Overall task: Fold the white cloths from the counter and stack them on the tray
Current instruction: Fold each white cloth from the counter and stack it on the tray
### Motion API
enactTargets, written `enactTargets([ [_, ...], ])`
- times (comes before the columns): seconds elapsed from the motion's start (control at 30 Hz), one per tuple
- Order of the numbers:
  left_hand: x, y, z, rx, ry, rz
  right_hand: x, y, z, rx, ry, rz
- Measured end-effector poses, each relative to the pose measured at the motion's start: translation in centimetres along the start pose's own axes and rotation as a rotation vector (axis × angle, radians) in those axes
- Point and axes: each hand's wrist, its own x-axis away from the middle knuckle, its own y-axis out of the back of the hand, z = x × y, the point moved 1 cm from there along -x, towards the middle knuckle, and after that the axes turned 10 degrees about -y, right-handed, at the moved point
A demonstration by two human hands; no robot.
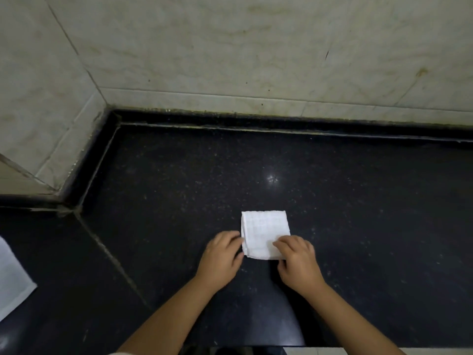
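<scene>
A small white cloth (263, 230), folded into a square, lies flat on the black speckled counter (371, 201) near its front edge. My left hand (221, 260) sits at the cloth's lower left corner, its fingertips touching the left edge. My right hand (298, 260) rests on the lower right corner, fingers curled over the cloth and thumb at its front edge. No tray is in view.
Another white cloth (12, 280) lies at the far left edge of the counter. Beige tiled walls (230, 47) close off the back and the left corner. The counter's front edge (256, 346) runs just below my forearms.
</scene>
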Motion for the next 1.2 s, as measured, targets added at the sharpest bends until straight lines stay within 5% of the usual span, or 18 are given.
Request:
enactTargets([
  [0.17, -1.6, -2.2, -1.5, -0.071, -0.228, 0.138, -0.1, -0.2, -2.3, 0.104, 0.004, 0.104],
  [0.43, -2.1, -2.7, -2.3, -0.227, -0.171, 0.206, -1.8, 1.1, -1.9, -0.031, 0.076, 0.224],
  [0.63, -3.4, -2.7, -6.8, -0.298, -0.257, 0.015, 1.1, 6.4, -5.3, -0.28, -0.059, 0.128],
  [0.77, -6.9, -3.3, -15.2, -0.307, -0.422, 0.002, 6.3, 11.8, -12.3, -0.342, -0.161, 0.021],
  [1.0, -12.4, -8.1, -38.4, -0.259, -0.614, 0.276, 19.6, 22.5, -28.8, -0.208, -0.35, -0.09],
  [1.2, -18.4, -10.8, -56.3, -0.228, -0.893, 0.255, 29.1, 33.4, -40.9, -0.083, -0.485, -0.244],
])
